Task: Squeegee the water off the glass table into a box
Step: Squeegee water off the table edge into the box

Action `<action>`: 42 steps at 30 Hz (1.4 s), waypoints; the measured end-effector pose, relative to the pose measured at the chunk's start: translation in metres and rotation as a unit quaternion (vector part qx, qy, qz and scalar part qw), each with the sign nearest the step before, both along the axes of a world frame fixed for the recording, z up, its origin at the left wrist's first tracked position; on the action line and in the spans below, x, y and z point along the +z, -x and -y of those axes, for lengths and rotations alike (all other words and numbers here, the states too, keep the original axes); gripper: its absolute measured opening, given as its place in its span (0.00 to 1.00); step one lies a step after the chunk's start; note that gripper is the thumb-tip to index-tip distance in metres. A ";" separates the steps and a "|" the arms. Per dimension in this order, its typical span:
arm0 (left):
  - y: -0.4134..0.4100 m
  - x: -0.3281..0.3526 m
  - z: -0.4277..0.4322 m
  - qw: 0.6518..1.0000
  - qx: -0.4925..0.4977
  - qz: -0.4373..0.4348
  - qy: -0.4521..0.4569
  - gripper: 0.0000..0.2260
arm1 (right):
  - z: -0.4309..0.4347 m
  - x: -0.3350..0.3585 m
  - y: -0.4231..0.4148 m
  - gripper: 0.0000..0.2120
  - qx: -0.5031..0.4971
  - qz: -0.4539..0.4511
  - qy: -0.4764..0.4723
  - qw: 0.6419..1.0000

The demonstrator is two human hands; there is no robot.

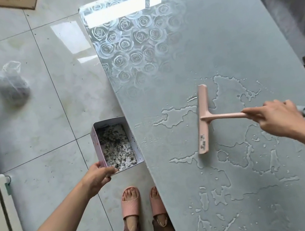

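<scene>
Beneath the right hand [277, 117] and stretching far ahead of it, a pale grey-green glass tabletop [225, 36], patterned with roses at the far corner on the left hand's side. Under the left hand [97, 177], a glossy tiled floor [33, 136], speckled with dark bits. Spread over the tabletop around, ahead of and nearer than the right hand, water [177, 116] in ragged shallow puddles and loose drops, reaching toward the edge on the left hand's side. In the left hand, right at that tabletop edge and partly beneath it, a rectangular pink-sided box [98, 142], open side up, its white bottom littered with dark wet debris. Left hand curled round the box's near corner, fingers hooked over the rim. Between the two hands, a pink T-shaped squeegee [204, 119], blade against the wet glass and lying across the puddles, a barcode sticker on its nearer half. Right hand closed round the squeegee's handle, index finger stretched along it toward the blade. Far ahead of the left hand, on the floor, a clear plastic bag [9, 82] with something dark inside. Nearer than the left hand, beside the tabletop edge, two feet in pink slippers [130, 202].
</scene>
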State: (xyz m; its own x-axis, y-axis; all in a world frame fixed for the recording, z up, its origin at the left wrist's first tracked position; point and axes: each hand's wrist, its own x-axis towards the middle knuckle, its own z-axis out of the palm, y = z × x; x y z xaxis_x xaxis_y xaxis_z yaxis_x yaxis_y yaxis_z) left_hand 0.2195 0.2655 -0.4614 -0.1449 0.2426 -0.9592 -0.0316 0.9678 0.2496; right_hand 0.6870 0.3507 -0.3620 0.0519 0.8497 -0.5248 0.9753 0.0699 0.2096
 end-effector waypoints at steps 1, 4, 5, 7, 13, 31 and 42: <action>0.000 -0.001 0.000 1.000 -0.002 -0.002 -0.004 0.25 | 0.000 -0.006 0.011 0.17 0.006 -0.022 0.001 1.000; -0.002 -0.003 0.002 1.000 -0.003 -0.007 -0.014 0.24 | -0.001 -0.025 0.062 0.16 0.066 -0.090 0.008 0.994; -0.002 -0.003 0.002 1.000 -0.003 -0.009 -0.018 0.23 | -0.004 -0.030 0.081 0.15 0.086 -0.108 0.007 0.990; -0.003 -0.003 0.000 1.000 -0.002 -0.011 -0.020 0.20 | -0.011 -0.036 0.113 0.15 0.117 -0.131 -0.009 0.984; -0.002 -0.004 0.000 0.999 0.009 -0.022 -0.026 0.21 | -0.033 -0.022 0.103 0.14 0.137 -0.134 -0.044 0.981; 0.015 -0.017 -0.035 0.998 0.027 -0.008 -0.054 0.25 | -0.043 -0.031 0.200 0.14 0.182 -0.161 -0.027 0.970; 0.022 -0.023 -0.037 0.997 0.043 0.003 -0.064 0.24 | -0.067 -0.009 0.189 0.15 0.173 -0.069 -0.014 0.982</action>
